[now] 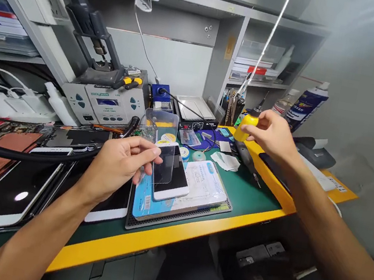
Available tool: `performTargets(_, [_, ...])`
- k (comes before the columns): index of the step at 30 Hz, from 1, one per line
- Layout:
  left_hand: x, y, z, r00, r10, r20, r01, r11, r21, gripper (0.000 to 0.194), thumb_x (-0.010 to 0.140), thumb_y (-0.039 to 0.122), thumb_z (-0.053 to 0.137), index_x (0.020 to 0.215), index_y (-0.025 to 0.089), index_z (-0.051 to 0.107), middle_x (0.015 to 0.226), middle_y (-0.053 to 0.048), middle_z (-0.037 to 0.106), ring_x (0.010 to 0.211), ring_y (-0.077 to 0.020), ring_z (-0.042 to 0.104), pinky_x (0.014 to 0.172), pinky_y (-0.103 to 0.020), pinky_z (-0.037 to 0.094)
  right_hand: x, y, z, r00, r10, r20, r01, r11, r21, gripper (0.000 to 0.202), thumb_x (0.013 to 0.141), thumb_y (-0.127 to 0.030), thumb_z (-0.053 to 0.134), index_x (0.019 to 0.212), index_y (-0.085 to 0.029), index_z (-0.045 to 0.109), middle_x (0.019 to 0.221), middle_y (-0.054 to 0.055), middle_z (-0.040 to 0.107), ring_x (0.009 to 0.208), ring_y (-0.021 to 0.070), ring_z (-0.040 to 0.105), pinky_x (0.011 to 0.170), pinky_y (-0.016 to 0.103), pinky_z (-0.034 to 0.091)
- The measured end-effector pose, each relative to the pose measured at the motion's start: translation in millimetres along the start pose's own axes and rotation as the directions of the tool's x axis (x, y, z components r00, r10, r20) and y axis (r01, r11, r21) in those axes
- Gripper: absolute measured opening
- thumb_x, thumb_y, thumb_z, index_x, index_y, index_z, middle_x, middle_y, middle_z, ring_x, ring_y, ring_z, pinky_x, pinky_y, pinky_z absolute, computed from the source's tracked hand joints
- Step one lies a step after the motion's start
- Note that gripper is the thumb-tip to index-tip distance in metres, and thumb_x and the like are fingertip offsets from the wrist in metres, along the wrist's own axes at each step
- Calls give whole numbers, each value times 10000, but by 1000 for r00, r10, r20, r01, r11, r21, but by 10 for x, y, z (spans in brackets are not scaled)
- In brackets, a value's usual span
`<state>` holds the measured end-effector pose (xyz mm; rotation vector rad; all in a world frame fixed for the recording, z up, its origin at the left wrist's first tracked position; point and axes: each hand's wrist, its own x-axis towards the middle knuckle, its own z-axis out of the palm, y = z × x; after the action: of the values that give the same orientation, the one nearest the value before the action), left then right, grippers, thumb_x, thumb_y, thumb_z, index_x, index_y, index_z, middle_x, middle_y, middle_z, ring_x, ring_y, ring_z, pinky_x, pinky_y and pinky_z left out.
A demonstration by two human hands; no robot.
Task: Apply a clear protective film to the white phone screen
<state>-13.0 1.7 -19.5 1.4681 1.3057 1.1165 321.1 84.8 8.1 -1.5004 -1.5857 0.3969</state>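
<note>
Phone lay on a pack; over it the person's left hand pinched a clear sheet, while the right hand gripped a yellow bottle.

The left hand partly hides the white phone; the right hand partly covers the yellow bottle. Print on the package is too small to read.

grey control station, back left | blue spray can, right | white chargers, left | upright tools, rear
</note>
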Motion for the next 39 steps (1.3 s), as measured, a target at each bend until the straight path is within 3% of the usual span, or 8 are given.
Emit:
performTargets(3, [-49,-44,24,1000,-5,-17,5,1000,-16,239,827,382,777,845,151,719,641,-20,699,404,-69,456,370,-192,361,-512,-348,-53,965,-10,263,-19,994,105,312,698,-309,762,783,-236,471,726,1,649,653,186,632,570,282,475])
performTargets(6, [-70,-45,86,999,16,-42,-17,1000,-16,211,829,352,778,854,149,725,699,-35,728,444,-69,472,369,-183,335,-898,-562,-62,872,-29,489,42,999,-15,241,730,-328,753,812,-232,548,693,-20,607,619,158,587,545,262,447])
performTargets(11, [-76,-55,142,993,57,-107,-59,998,-20,200,815,337,790,853,150,732,741,-50,758,495,-81,519,382,-182,342,-1060,-676,-3,736,32,677,152,966,-211,172,739,-309,721,858,-230,624,698,-19,606,591,148,545,504,251,418])
performTargets(14, [-75,-74,136,989,69,-133,-74,997,-32,175,813,316,789,853,155,731,750,-44,762,501,-82,529,395,-183,363,-1020,-732,35,701,57,711,214,934,-286,151,744,-327,707,834,-230,633,643,-31,573,541,132,491,454,242,368])
performTargets(23, [-79,-93,115,989,70,-127,-75,997,-35,154,829,307,782,861,164,735,777,-43,774,522,-89,563,416,-189,376,-933,-815,121,666,70,743,271,905,-328,194,743,-378,694,722,-222,580,562,-41,496,479,110,407,402,243,293])
performTargets(39, [-72,-74,125,989,80,-126,-83,996,-23,154,814,309,774,835,162,734,767,-54,775,512,-103,552,438,-219,392,-914,-847,127,661,69,747,266,910,-319,194,738,-387,708,769,-214,626,553,-45,485,466,104,390,408,256,259])
